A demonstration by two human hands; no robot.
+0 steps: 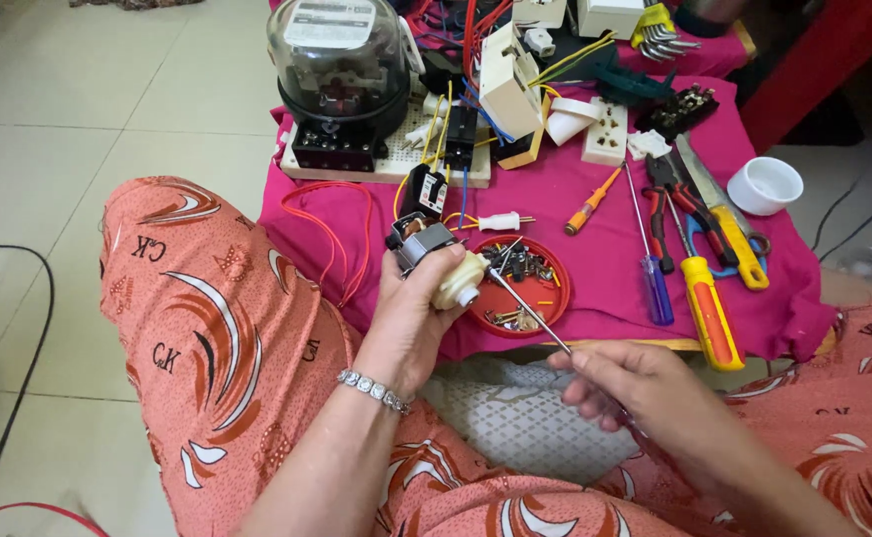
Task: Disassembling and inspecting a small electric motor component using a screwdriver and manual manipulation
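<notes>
Tiles of pale floor point(88, 109) surround a low table draped in magenta cloth point(595, 268), crowded with tools. Above its front edge, the left hand point(411, 318) is clamped round a small motor point(436, 261); the right hand point(635, 388) pinches a thin screwdriver point(530, 306) pointing toward it

A small electric motor point(436, 261), grey metal core with cream plastic end, is held upright; a thin screwdriver point(533, 306) angles toward it.
</notes>
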